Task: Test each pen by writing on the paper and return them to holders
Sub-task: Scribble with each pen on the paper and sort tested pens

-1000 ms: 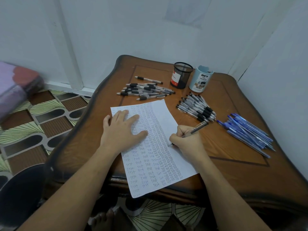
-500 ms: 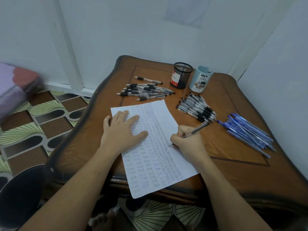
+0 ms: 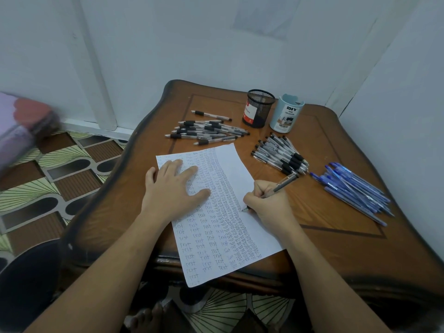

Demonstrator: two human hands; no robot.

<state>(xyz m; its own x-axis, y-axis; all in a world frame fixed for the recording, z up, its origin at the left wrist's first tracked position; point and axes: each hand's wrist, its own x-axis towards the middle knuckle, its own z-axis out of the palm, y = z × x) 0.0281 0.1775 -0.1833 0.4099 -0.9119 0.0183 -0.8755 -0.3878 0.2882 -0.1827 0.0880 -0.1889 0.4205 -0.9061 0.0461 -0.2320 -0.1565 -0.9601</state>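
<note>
Head view: left hand (image 3: 173, 188) lies flat on the paper (image 3: 236, 168), fingers straight and spread, pinning its far-left part. Right hand (image 3: 269, 204) is curled round a pen (image 3: 284, 182) (grey barrel, top end pointing far-right). The tip touches the paper at the right edge of the written columns. The paper lies under both hands, its near edge overhanging the table (image 3: 336, 239). Far of the left hand: loose pile of black-grip pens (image 3: 209, 132). Far of the right hand: black mesh holder (image 3: 259, 111) and pale blue holder (image 3: 286, 114), side by side, upright. Second black-grip pile (image 3: 281, 155) sits just right of the paper, blue pens (image 3: 353, 191) further right. Wooden table stands in a white-walled corner, with patterned floor tiles (image 3: 72, 162) to the left.
</note>
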